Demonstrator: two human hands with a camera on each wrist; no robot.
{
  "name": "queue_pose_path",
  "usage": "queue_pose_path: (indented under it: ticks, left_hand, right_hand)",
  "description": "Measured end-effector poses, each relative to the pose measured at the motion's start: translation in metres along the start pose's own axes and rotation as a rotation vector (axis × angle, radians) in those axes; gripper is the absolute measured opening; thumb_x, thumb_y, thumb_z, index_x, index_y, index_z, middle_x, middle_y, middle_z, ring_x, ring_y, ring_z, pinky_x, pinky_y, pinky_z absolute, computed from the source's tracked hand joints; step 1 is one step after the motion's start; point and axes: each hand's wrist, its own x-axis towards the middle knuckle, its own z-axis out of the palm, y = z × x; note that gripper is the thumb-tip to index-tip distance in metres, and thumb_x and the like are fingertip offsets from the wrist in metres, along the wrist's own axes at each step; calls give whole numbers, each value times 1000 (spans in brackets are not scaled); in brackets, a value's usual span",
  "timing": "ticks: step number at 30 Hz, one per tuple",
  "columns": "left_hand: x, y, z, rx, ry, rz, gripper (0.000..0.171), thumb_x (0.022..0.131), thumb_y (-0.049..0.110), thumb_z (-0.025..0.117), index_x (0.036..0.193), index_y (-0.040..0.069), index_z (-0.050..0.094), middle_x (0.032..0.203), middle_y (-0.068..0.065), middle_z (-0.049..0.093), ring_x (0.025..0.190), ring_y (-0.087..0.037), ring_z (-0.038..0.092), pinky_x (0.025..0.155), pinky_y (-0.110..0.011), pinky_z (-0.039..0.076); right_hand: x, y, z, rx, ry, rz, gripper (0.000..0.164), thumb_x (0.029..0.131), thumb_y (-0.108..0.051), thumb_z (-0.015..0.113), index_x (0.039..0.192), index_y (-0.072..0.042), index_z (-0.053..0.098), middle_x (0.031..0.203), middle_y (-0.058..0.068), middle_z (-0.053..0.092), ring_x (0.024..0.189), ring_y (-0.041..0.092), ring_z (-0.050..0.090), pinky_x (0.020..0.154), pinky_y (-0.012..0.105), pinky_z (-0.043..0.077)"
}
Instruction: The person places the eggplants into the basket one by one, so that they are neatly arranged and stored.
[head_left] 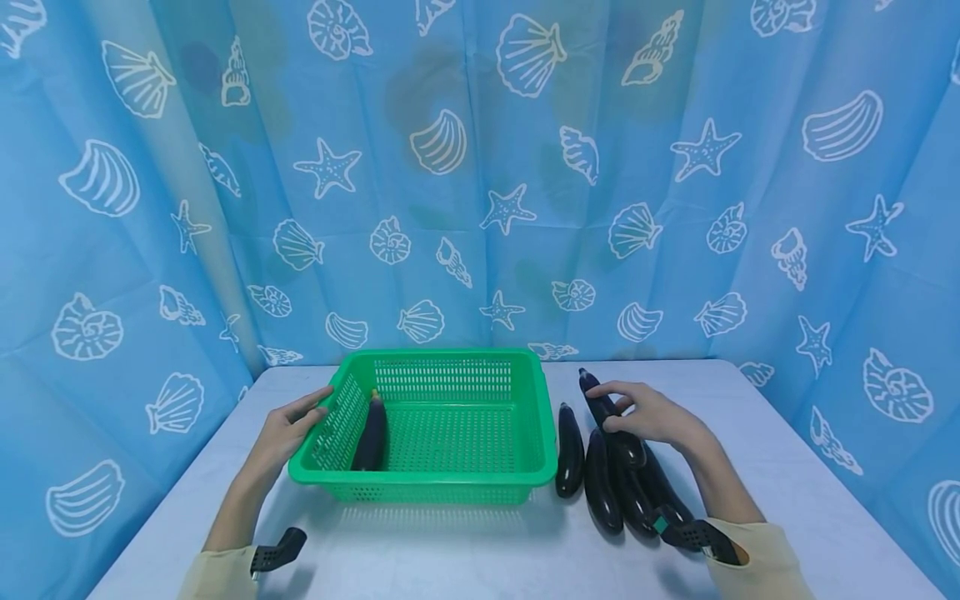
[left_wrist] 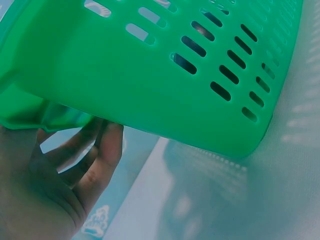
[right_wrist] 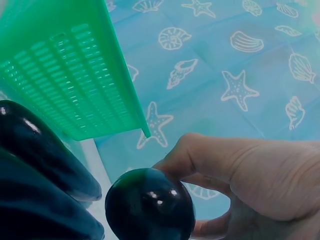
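A long dark eggplant (head_left: 597, 407) lies tilted on top of a heap of eggplants, its rounded end (right_wrist: 150, 205) large in the right wrist view. My right hand (head_left: 647, 412) pinches it from the right side, thumb and fingers on either side of its body. At the left, my left hand (head_left: 288, 429) touches the rim and outer side of a green plastic basket (head_left: 420, 477). In the left wrist view its fingers (left_wrist: 107, 150) lean against the basket's outside, below the lip. One eggplant (head_left: 371, 437) lies inside the basket along its left wall.
Several more eggplants (head_left: 602, 483) lie on the white table (head_left: 420, 558) to the basket's right, one (head_left: 570, 450) close to its wall. A blue curtain (head_left: 465, 200) with white shells hangs behind the table. Each wrist wears a black strap with a camera (head_left: 279, 550).
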Motion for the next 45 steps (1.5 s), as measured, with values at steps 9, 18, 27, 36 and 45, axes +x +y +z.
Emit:
queue_pose_path:
  ticks: [9,18,27,36,45]
  left_hand:
    - [-1,-1,0,-1,-5,9,54,103,40,46,152,17,39,159,-18,31,146,-41,30,116,-60,31]
    - [-1,1,1,-5,-1,-3,53,103,39,46,152,18,39,159,-18,32,145,-41,32,115,-59,32]
    - [-2,3,2,-11,5,-24,53,103,38,47,151,18,40,159,-18,32,145,-41,32,116,-60,30]
    - [-1,4,2,-11,9,-17,53,103,38,47,151,18,40,159,-17,32,146,-40,31,116,-60,29]
    - [-2,4,1,-9,4,-11,53,103,38,46,151,18,40,160,-17,31,146,-40,29,116,-60,29]
  right_hand:
    - [1,0,4,6,-12,-22,50,88,-13,65,137,-10,54,124,31,56,92,28,66,75,46,59]
    - [1,-2,5,16,-14,-34,51,88,-12,65,137,-9,54,123,31,56,91,27,66,74,44,59]
    - [2,-6,7,27,-14,-43,51,88,-13,64,137,-10,54,127,30,56,99,33,64,76,45,58]
    - [3,-12,8,61,-6,-47,51,88,-15,65,138,-12,54,126,29,56,98,31,64,76,44,58]
    - [4,-16,11,99,0,-31,52,90,-18,65,140,-16,53,128,28,55,96,29,64,75,42,58]
